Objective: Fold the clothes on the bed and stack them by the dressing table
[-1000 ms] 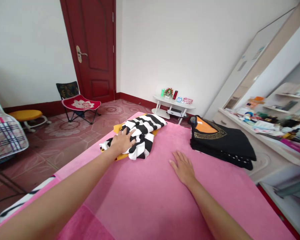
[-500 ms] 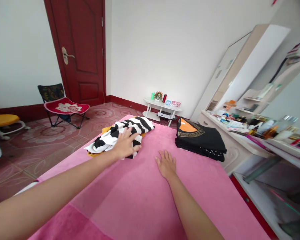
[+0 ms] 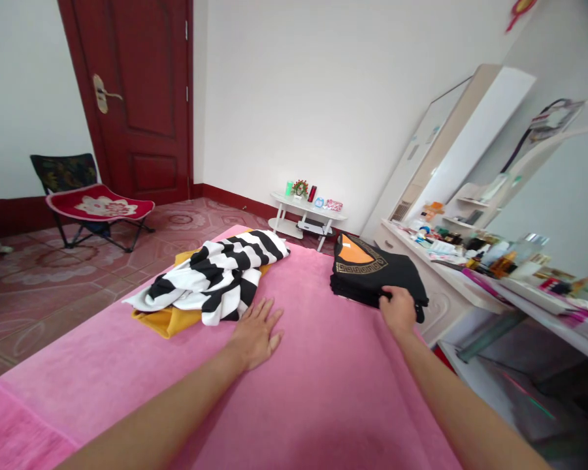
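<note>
Pink bedspread (image 3: 323, 391) fills lower frame. Red door (image 3: 137, 98) upper left, folding chair (image 3: 88, 202) left, cluttered dresser (image 3: 470, 274) right. No readable writing. Left hand (image 3: 257, 333) flat, fingers spread, just beside striped garment (image 3: 215, 274). Right hand (image 3: 398, 310) fingers curled onto folded black stack (image 3: 372, 274), centre right.

Bright, even daylight fills the room, leaving only soft shadows. The wide lens bends lines at the edges. The near right corner is blurred.
</note>
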The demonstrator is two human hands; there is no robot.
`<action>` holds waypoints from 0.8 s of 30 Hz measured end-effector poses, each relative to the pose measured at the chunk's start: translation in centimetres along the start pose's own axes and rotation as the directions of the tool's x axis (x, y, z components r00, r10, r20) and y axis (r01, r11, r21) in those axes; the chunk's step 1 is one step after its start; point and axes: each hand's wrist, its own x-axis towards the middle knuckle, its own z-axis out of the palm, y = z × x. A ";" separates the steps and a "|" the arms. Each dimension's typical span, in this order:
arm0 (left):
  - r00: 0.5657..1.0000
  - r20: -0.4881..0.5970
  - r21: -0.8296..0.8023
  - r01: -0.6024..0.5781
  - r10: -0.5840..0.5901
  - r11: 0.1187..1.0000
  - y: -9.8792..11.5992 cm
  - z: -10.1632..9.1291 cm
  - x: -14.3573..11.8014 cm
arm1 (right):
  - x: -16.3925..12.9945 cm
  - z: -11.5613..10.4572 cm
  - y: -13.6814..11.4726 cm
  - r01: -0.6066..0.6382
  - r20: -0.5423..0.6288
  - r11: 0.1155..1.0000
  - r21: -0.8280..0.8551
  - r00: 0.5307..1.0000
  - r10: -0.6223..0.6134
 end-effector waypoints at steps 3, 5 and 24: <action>1.000 -0.006 -0.018 0.004 -0.004 1.000 0.1 -0.4 0.1 | 6.0 -0.9 2.8 -0.131 -0.046 0.991 -0.018 0.990 0.130; 1.000 -0.002 -0.036 0.012 -0.012 0.999 0.2 -0.6 0.1 | 8.7 -0.2 4.0 -0.195 -0.007 0.980 -0.037 0.981 0.195; 0.995 -0.096 -0.124 0.012 -0.024 0.992 -0.1 -0.3 -0.2 | -6.5 -3.0 -5.7 0.264 0.306 0.964 0.032 0.915 -0.261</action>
